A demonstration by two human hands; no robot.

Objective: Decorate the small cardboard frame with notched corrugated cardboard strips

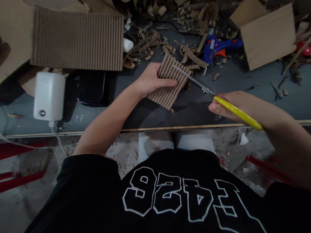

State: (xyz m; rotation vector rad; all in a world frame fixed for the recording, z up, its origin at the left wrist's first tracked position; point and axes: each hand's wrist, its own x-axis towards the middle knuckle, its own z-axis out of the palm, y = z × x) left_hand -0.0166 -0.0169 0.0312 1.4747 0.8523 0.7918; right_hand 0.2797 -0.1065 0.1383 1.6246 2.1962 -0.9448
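My left hand (150, 81) grips a small piece of brown corrugated cardboard (168, 90) above the grey table, thumb pressed across its ribbed face. My right hand (238, 106) is closed round the yellow handles of a pair of scissors (220, 99). The steel blades are parted and reach left over the top edge of the cardboard piece.
A large corrugated sheet (78, 39) lies at the back left. A white power adapter (49, 95) sits near the table's (253, 88) front edge. A blue glue gun (219, 47), cardboard scraps (147, 45) and a plain cardboard panel (270, 37) lie behind.
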